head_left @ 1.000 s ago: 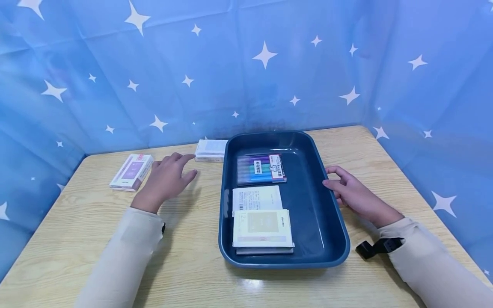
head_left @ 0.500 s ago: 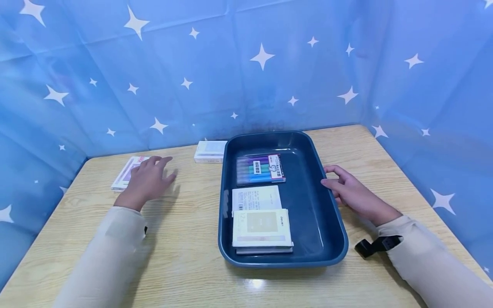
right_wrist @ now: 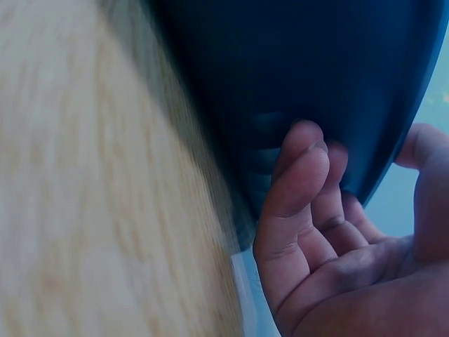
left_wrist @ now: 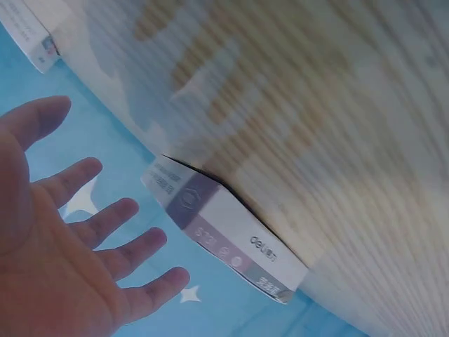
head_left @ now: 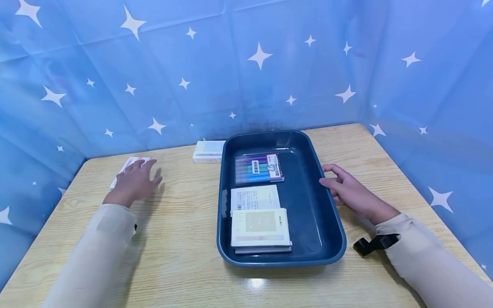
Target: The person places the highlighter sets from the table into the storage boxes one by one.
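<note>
The right hand (head_left: 352,192) grips a dark blue rectangular plastic tray (head_left: 306,205) by its side, thumb at the rim, fingers curled against the outer wall. Left of that grip, inside the tray, lie a flat clear pack of coloured pens (head_left: 259,169), a white cardboard box (head_left: 256,197) and, overlapping it, a cream cardboard box (head_left: 261,226). Well left, the left hand (head_left: 132,182), fingers spread wide, holding nothing, is near a white-and-purple cardboard box (left_wrist: 242,246).

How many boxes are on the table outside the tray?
2: a purple-labelled box by the left hand, a white box beside the far-left corner of the tray. Others may be hidden.
</note>
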`<state>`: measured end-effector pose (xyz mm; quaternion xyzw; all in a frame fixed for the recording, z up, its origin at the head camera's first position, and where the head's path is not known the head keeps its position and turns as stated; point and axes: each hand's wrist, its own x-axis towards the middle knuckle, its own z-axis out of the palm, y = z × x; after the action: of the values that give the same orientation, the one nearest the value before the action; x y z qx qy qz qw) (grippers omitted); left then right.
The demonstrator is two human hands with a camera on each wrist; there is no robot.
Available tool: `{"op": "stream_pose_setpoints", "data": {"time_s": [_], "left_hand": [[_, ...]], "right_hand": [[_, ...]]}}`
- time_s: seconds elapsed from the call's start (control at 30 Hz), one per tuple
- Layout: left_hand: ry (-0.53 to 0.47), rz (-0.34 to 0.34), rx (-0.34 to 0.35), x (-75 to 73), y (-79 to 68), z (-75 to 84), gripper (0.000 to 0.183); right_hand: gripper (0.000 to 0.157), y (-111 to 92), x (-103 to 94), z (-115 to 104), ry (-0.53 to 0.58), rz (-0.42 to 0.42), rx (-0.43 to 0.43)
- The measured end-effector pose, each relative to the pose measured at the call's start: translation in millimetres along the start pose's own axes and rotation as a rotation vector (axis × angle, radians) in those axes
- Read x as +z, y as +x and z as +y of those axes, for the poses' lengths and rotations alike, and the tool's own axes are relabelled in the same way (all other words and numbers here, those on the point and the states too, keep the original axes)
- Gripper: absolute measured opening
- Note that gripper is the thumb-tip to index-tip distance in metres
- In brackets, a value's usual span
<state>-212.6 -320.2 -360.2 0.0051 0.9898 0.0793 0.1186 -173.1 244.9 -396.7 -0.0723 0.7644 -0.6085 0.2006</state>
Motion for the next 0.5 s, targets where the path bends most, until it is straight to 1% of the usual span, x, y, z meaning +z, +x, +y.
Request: {"op": "stream_pose_setpoints", "data": {"time_s": [0.17,0.37,0.5], "left_hand": [[-0.005,-0.014,-0.028,-1.4,3.6,-8.2,0.073],[-0.028,-0.02,-0.092,-4.7,3.4,-14.9,0.076],[-0.048,-0.046,-0.127,-5.7,3.0,-18.7,0.081]], "right_hand": [[0.039,-1,0.8,-2,0.005,0.003,-0.004],[0.037,-1,1.2,-2,0.006,-0.001,-0.005],[0.037,-1,1.5,-2,-0.003,0.005,-0.004]]}}
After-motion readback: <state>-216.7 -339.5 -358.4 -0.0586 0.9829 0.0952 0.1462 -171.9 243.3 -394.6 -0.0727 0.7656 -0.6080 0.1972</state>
